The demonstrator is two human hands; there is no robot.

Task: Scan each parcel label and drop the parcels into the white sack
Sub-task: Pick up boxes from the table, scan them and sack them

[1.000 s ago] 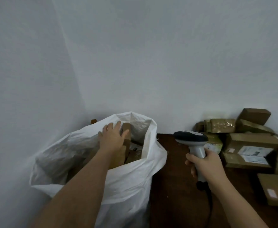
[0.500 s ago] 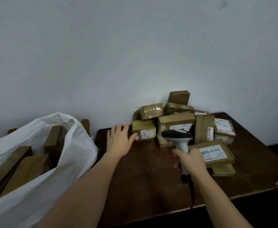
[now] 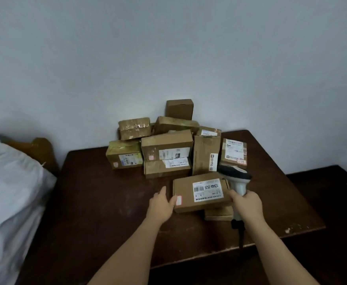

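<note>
Head view: within the last second the left hand [image 3: 162,204] had left the mouth of the white sack [image 3: 10,192], crossed the dark wooden table [image 3: 107,202] and reached the left end of the nearest flat parcel [image 3: 199,192]. Its fingers were spread and touching that end, not yet closed around it. The right hand [image 3: 245,203] remained clenched on the grip of the handheld barcode scanner [image 3: 235,177], at the right end of the same parcel. The parcel lay label-up, its barcode label [image 3: 207,190] in plain view, resting partly on a smaller box [image 3: 219,214]. Behind it stood the parcel pile [image 3: 168,147] against the wall. The sack lay well to the left of the parcel. Judgement: one drop was complete and a new scan cycle was beginning; many parcels remained.
</note>
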